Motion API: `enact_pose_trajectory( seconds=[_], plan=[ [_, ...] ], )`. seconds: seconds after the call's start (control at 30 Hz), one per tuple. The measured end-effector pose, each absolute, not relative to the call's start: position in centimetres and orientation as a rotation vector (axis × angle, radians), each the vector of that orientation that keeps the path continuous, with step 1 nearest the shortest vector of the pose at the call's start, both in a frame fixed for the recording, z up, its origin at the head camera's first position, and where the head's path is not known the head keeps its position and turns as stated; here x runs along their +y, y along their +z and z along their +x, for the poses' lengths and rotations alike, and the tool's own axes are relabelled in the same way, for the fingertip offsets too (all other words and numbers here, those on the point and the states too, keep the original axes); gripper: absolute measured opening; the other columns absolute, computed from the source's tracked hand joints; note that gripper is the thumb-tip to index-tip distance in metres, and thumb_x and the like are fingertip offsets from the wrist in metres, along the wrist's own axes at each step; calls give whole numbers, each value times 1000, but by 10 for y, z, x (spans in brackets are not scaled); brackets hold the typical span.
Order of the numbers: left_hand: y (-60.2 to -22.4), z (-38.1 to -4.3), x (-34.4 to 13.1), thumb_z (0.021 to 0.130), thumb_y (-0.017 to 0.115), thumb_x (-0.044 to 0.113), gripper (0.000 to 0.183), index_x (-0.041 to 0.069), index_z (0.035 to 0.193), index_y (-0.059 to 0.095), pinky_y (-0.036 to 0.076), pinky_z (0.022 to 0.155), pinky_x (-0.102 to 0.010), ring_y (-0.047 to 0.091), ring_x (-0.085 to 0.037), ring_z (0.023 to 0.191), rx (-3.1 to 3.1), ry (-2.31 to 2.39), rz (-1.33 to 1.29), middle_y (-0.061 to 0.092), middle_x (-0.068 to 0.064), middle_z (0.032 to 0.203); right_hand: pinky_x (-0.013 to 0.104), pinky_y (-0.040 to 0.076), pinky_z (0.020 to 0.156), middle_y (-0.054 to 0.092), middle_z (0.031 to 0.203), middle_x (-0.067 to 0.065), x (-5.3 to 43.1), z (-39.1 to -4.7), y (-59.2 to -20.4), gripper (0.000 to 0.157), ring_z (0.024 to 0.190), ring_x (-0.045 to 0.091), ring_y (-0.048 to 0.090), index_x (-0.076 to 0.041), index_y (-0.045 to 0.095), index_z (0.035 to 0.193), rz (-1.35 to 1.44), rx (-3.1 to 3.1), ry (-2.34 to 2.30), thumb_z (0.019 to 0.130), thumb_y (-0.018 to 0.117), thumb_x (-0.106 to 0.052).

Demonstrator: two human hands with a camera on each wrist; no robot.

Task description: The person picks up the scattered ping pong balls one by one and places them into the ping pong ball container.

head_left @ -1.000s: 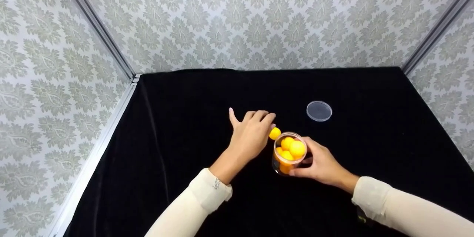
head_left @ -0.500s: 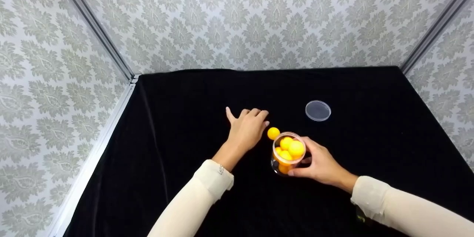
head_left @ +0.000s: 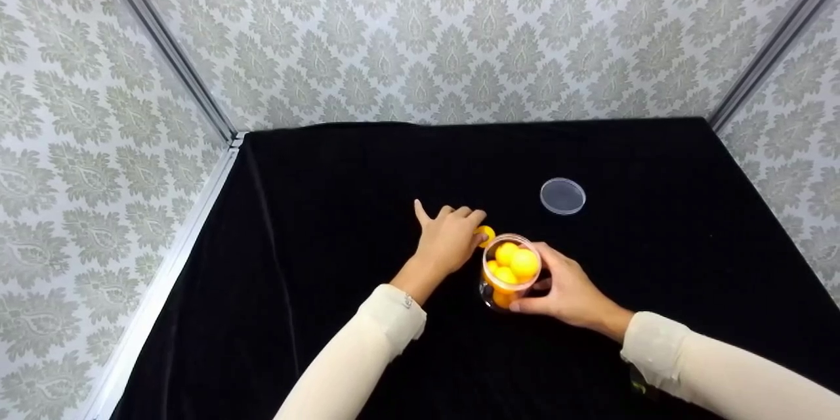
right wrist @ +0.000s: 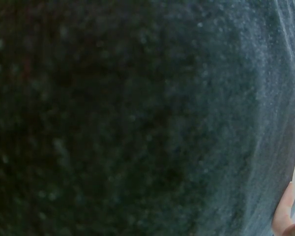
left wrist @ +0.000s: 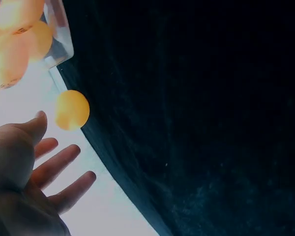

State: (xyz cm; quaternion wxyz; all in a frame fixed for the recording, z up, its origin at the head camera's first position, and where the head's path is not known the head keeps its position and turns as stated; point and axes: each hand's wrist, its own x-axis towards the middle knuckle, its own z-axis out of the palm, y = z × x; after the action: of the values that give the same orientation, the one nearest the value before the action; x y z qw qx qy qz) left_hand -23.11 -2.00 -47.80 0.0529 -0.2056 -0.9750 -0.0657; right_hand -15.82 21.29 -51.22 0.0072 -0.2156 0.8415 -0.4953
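Observation:
The right hand (head_left: 569,287) grips a clear plastic jar (head_left: 488,293) from its right side, thumb low and fingers behind. Several orange table tennis balls (head_left: 524,264) fill the jar, which has no lid on. One loose orange ball (head_left: 489,232) lies just beyond the jar's left rim. At its left, my left hand (head_left: 448,243) reaches in, partly covering the ball in the head view. In the left wrist view the fingers (left wrist: 64,164) are spread and relaxed, with the ball apart from them. Only some fingertips (right wrist: 285,206) of the right hand show in the right wrist view.
A round clear lid (head_left: 562,197) lies flat behind the jar, to its right. Black cloth (head_left: 354,184) covers the table. Patterned wall panels (head_left: 420,33) with metal posts enclose the back and sides. A small dark item (head_left: 640,382) is half hidden under the right sleeve.
My left hand drew back left from the loose ball, then came right toward it again. The right hand and the jar stay in place.

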Motion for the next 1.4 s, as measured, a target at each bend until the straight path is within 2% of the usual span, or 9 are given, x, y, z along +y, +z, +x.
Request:
enact_pose_trajectory(
  seconds=[0.27,0.43,0.83,1.4],
  plan=[
    [-486,-231,-16,100,62,47,43,30,139,60,18,109,-84,61,-25,125,-2997,-142,-617,67,5,134,28,61,80,64,125,0,213,-158,-513,87,105,14,67,-23,55,140,-717,2623,-1576,65,98,-34],
    [-491,-232,-14,98,65,45,38,29,133,63,18,108,-84,62,-25,122,-2987,-143,-619,69,5,131,28,61,80,64,126,1,213,-158,-515,88,105,14,67,-21,55,140,-725,2627,-1574,65,98,-33],
    [-492,-231,-12,100,63,42,30,29,126,66,18,108,-84,63,-24,118,-2978,-164,-601,70,6,125,29,61,81,64,125,-4,213,-159,-514,88,108,14,66,-27,56,139,-682,2638,-1553,63,99,-36],
    [-487,-229,-21,99,63,43,33,28,128,65,18,108,-85,62,-24,120,-2963,-185,-594,70,4,128,28,61,80,65,123,-4,213,-159,-513,87,104,14,66,-25,57,137,-671,2635,-1570,62,99,-35]
  ],
)
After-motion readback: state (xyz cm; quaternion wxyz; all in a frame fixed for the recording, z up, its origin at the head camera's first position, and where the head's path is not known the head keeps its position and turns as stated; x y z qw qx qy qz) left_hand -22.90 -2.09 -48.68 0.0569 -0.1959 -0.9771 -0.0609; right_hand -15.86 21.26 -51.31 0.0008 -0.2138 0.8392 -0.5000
